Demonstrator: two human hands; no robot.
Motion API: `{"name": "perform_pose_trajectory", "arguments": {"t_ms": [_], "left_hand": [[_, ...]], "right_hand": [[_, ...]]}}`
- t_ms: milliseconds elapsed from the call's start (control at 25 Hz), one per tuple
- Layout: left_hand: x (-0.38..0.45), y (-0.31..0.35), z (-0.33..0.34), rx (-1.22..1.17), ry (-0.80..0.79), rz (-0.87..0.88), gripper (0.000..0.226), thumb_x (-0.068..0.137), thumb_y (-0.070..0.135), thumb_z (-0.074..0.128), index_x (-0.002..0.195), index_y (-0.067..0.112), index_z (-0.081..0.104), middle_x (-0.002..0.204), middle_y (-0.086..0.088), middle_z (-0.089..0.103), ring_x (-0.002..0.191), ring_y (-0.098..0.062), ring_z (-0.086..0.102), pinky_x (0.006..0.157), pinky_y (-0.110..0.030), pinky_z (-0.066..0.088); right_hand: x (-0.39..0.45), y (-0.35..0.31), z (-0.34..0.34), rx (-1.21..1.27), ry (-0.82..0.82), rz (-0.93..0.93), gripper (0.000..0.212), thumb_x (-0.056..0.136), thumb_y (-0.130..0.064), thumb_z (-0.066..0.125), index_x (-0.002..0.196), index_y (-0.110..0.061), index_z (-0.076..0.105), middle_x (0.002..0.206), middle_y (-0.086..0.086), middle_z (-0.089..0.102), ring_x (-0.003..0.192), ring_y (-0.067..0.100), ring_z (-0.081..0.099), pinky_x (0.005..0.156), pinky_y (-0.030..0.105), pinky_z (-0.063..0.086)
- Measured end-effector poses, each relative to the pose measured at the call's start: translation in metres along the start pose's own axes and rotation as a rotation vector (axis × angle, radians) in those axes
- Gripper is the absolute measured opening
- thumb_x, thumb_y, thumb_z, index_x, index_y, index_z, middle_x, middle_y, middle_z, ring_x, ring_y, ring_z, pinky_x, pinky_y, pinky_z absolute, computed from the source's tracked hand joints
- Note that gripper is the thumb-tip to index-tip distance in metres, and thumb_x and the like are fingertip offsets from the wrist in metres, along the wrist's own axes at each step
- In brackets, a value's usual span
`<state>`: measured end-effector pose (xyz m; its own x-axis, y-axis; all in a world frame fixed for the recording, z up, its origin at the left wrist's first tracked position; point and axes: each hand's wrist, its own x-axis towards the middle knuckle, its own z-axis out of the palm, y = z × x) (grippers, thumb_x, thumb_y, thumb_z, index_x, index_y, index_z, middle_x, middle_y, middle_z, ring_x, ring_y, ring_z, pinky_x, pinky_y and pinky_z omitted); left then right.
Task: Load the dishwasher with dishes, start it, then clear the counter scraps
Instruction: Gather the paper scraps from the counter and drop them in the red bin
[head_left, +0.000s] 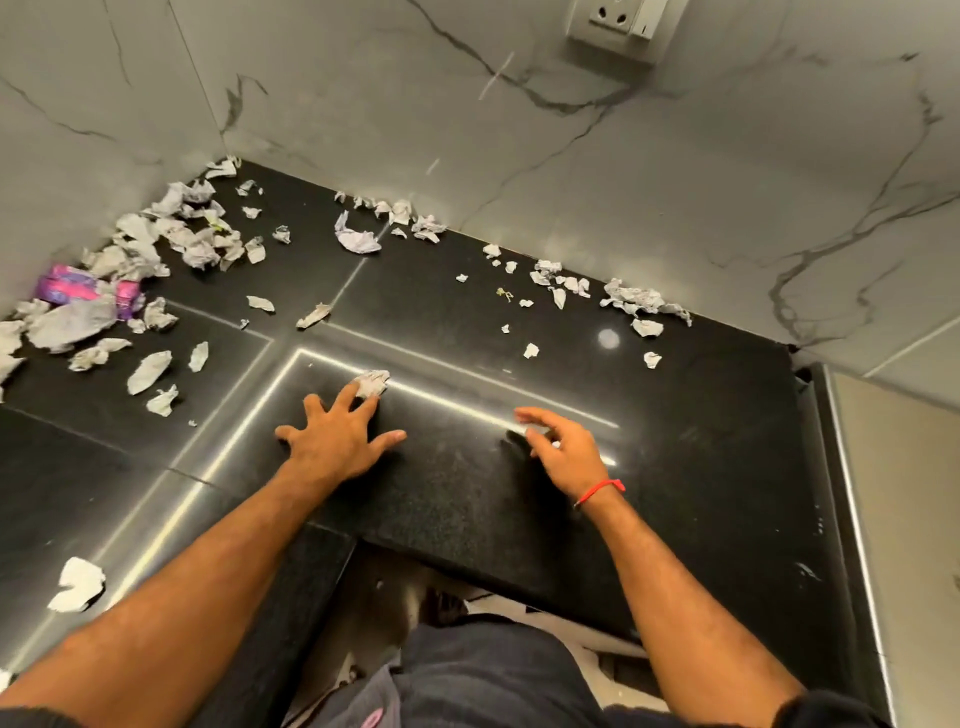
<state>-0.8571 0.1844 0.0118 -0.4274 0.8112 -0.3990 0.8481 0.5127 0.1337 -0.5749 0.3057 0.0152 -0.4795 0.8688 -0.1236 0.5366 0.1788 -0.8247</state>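
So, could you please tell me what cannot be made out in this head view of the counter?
- Right hand: motion-blurred; whether it holds a scrap is unclear.
- Pink packet: partly buried under paper scraps, print unreadable.
- Wall socket: cut off by the top edge.
- Dishwasher: not in view.
- Left hand: fingers touch a scrap; grip unclear.

Home kitchen corner, black granite counter (467, 499), marble-look wall tiles (571, 182), wall socket (618, 26)

Crumpled white paper scraps (171, 244) lie scattered over the black bench (675, 415), one crumpled scrap (373, 382) touching the left fingers (363, 402), the rest well beyond them.
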Motion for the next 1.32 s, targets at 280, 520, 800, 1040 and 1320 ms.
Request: {"name": "perform_pose_trajectory", "arguments": {"t_ms": [280,520,800,1040,1320], "left_hand": [[0.047,0.115,-0.021,0.141,0.069,0.396,0.081,0.096,0.064,0.046,0.16,0.026,0.013,0.168,0.004,-0.013,0.15,-0.032,0.016,0.114,-0.067,0.023],[0.102,0.206,-0.024,0.255,-0.115,0.608,0.074,0.104,0.058,0.028,0.162,0.019,0.004,0.168,0.004,-0.015,0.156,-0.025,-0.006,0.121,-0.059,0.015],[0.098,0.166,-0.01,0.33,-0.008,0.491,0.089,0.092,0.073,0.002,0.162,0.018,0.001,0.17,0.003,-0.005,0.156,-0.027,0.001,0.122,-0.054,0.011],[0.035,0.074,0.018,0.299,0.1,0.211,0.076,0.093,0.075,0.013,0.159,0.037,0.023,0.166,0.013,0.022,0.152,-0.035,0.021,0.112,-0.072,0.015],[0.024,0.076,-0.002,0.203,0.043,0.059,0.06,0.098,0.067,0.025,0.155,0.053,0.013,0.167,0.018,0.008,0.156,-0.029,-0.001,0.115,-0.074,-0.003]], "right_hand": [[0.082,0.041,-0.104,-0.107,0.411,0.058,0.041,0.09,-0.006,0.061,0.13,-0.015,0.062,0.138,0.007,0.056,0.124,0.023,0.055,0.11,0.042,0.041],[0.111,0.097,-0.142,-0.32,0.306,0.242,0.064,0.096,-0.032,0.059,0.153,-0.021,0.032,0.166,0.006,0.003,0.152,0.029,0.001,0.123,0.045,0.013],[0.13,0.08,-0.07,-0.749,-0.004,0.163,0.098,0.087,-0.078,0.01,0.157,-0.01,0.007,0.165,0.015,-0.005,0.151,0.035,-0.007,0.122,0.052,-0.004],[0.092,0.014,0.036,-0.716,-0.213,-0.235,0.071,0.094,-0.069,0.017,0.156,-0.033,0.017,0.166,-0.003,0.004,0.152,0.034,-0.005,0.114,0.068,-0.01],[0.17,0.062,-0.078,-0.523,0.42,-0.255,0.044,0.091,-0.043,0.051,0.128,-0.024,0.063,0.145,0.005,0.052,0.135,0.033,0.043,0.108,0.059,0.034]]}}
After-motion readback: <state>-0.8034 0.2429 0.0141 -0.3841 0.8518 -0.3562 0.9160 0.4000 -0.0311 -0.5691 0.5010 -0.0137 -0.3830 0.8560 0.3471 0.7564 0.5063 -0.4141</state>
